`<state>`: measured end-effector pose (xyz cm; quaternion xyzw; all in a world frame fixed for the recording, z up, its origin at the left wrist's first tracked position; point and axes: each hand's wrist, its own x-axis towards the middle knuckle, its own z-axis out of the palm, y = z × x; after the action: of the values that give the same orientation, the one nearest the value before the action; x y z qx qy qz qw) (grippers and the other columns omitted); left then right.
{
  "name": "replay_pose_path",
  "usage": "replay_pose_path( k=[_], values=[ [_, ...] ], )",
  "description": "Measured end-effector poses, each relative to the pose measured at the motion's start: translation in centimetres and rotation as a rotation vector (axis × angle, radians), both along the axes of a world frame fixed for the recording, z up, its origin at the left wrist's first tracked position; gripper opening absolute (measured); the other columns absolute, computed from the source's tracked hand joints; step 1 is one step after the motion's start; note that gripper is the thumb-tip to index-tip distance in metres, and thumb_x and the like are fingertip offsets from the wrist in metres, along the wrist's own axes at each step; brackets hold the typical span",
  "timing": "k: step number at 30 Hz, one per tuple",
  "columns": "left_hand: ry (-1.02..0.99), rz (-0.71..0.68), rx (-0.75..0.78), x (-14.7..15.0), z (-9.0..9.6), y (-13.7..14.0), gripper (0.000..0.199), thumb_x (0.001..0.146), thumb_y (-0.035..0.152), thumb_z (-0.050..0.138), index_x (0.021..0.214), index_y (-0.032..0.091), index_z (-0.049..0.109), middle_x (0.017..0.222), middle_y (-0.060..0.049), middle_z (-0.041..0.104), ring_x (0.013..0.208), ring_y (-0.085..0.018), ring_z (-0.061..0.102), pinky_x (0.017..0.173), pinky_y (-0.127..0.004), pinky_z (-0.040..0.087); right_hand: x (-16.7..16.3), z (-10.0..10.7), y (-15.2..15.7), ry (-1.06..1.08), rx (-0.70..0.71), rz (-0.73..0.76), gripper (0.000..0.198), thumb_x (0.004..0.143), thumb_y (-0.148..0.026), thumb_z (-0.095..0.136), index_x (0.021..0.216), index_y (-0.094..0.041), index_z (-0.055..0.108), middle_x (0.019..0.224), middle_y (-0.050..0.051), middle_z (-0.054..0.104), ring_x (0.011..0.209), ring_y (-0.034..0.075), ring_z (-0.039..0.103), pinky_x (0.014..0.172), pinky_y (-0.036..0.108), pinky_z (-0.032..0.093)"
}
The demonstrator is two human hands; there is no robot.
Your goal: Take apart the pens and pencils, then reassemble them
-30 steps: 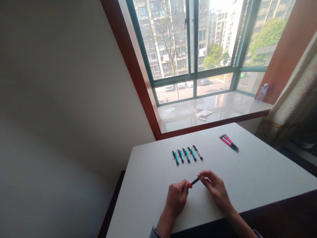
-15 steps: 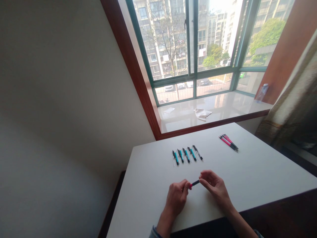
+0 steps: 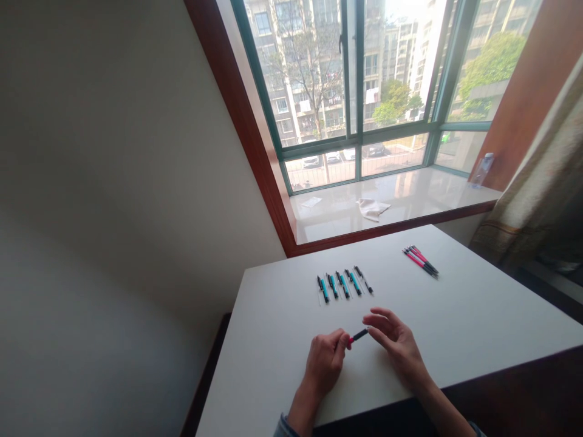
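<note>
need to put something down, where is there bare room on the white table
The white table is bare left of the row of pen parts and left hand, between that row and the pink pens, and right of the right hand. Crowded: the row, the pink pens, and around the held pen.

Left hand [image 3: 324, 359] grips a pink-and-black pen [image 3: 359, 335]; right hand [image 3: 399, 347], loosely spread, perhaps touches its end.
</note>
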<state>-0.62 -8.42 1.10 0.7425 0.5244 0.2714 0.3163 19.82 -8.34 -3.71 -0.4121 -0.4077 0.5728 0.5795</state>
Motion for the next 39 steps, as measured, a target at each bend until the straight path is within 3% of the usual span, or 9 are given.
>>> replay_pose_path(
  k=[7,16,22,26,30,36,39],
  values=[
    [0.042,-0.001,0.051,0.2,0.3,0.0,0.048,0.105,0.043,0.038,0.077,0.018,0.069,0.057,0.002,0.052,0.053,-0.012,0.048,0.057,-0.023,0.035,-0.2,0.7,0.2,-0.106,-0.007,-0.062,0.040,0.080,-0.048,0.081,0.107,-0.020,0.071,0.093,0.007,0.073,0.092,0.026,0.070,0.084,0.036,0.057],
    [0.073,0.025,0.068,0.4,0.1,0.0,0.039,0.096,0.048,0.057,0.075,0.018,0.070,0.058,0.002,0.056,0.054,-0.011,0.047,0.058,-0.022,0.035,-0.3,0.8,0.0,-0.058,0.003,-0.042,0.037,0.078,-0.045,0.084,0.102,-0.021,0.070,0.090,0.006,0.074,0.088,0.024,0.071,0.082,0.034,0.057],
    [0.072,0.033,0.078,0.3,-0.1,0.0,0.043,0.098,0.048,0.053,0.072,0.017,0.068,0.057,0.003,0.053,0.053,-0.010,0.045,0.058,-0.022,0.034,-0.2,1.1,-0.1,-0.069,0.016,-0.037,0.043,0.079,-0.047,0.083,0.111,-0.021,0.068,0.092,0.006,0.075,0.091,0.025,0.072,0.085,0.036,0.057],
    [0.053,0.048,0.089,0.3,-0.2,0.0,0.043,0.098,0.048,0.053,0.072,0.017,0.067,0.056,0.003,0.052,0.053,-0.010,0.044,0.057,-0.022,0.034,-0.3,1.1,0.0,-0.113,-0.008,-0.096,0.045,0.081,-0.053,0.080,0.109,-0.020,0.070,0.095,0.008,0.075,0.092,0.026,0.072,0.083,0.036,0.057],
    [0.047,0.055,0.086,0.3,0.1,-0.1,0.041,0.097,0.047,0.055,0.073,0.017,0.068,0.056,0.003,0.052,0.053,-0.010,0.045,0.057,-0.022,0.035,-0.6,1.0,0.0,-0.149,0.007,-0.061,0.040,0.081,-0.052,0.080,0.103,-0.020,0.072,0.092,0.007,0.074,0.088,0.025,0.070,0.080,0.035,0.057],
    [0.015,0.027,0.093,0.3,0.6,-0.1,0.030,0.096,0.043,0.058,0.090,0.020,0.075,0.056,0.005,0.051,0.051,-0.010,0.044,0.056,-0.021,0.035,-0.6,0.9,0.1,-0.131,0.018,-0.046,0.036,0.078,-0.051,0.082,0.094,-0.020,0.072,0.092,0.007,0.074,0.089,0.025,0.069,0.083,0.035,0.057],
    [0.005,0.019,0.088,0.3,0.6,-0.1,0.030,0.096,0.043,0.057,0.090,0.020,0.076,0.055,0.006,0.048,0.051,-0.009,0.041,0.055,-0.020,0.034,-0.6,1.0,0.0,-0.118,0.011,-0.040,0.037,0.078,-0.050,0.083,0.096,-0.020,0.072,0.092,0.006,0.075,0.090,0.025,0.070,0.084,0.035,0.057]
  ],
)
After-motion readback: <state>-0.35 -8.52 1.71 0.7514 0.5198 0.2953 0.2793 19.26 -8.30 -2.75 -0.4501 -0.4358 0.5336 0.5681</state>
